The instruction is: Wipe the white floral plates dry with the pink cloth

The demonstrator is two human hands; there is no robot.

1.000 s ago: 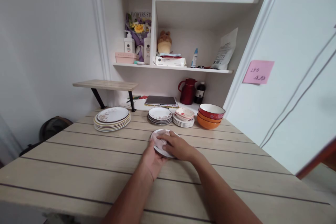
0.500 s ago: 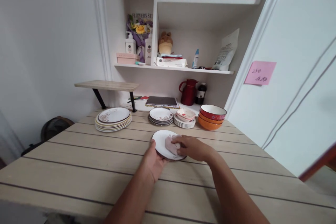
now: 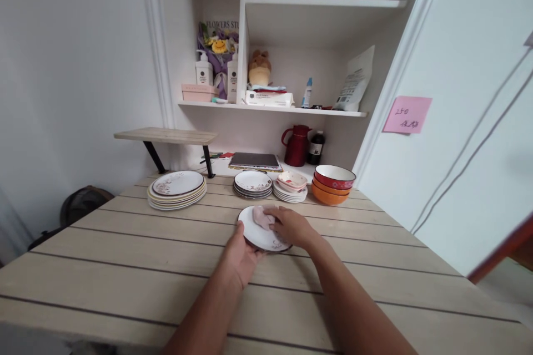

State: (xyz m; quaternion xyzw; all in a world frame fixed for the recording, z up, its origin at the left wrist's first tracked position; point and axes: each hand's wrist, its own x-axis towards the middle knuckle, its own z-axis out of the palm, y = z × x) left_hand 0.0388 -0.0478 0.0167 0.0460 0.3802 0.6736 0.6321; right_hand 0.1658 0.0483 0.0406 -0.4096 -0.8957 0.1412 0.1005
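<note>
A white plate (image 3: pixel 253 234) with a dark rim and a brown floral print is tilted a little above the table. My left hand (image 3: pixel 241 252) grips its lower left edge, thumb on the rim and the other fingers underneath. Over the plate, my right hand (image 3: pixel 290 226) pinches a pale pink cloth (image 3: pixel 261 217) and presses it on the upper part of the plate's face. Part of the print is hidden behind my right hand.
Behind the plate stand a large plate stack (image 3: pixel 178 184), a small dark-rimmed stack (image 3: pixel 252 182), small dishes (image 3: pixel 291 180) on white saucers (image 3: pixel 290 194), and stacked bowls (image 3: pixel 333 186). A low wooden riser (image 3: pixel 166 135) is back left; a red jug (image 3: pixel 296 146) stands under the shelf.
My right hand has moved the cloth left and up across the plate, uncovering print at the lower right. My left hand keeps its hold. The whole view has shifted slightly.
</note>
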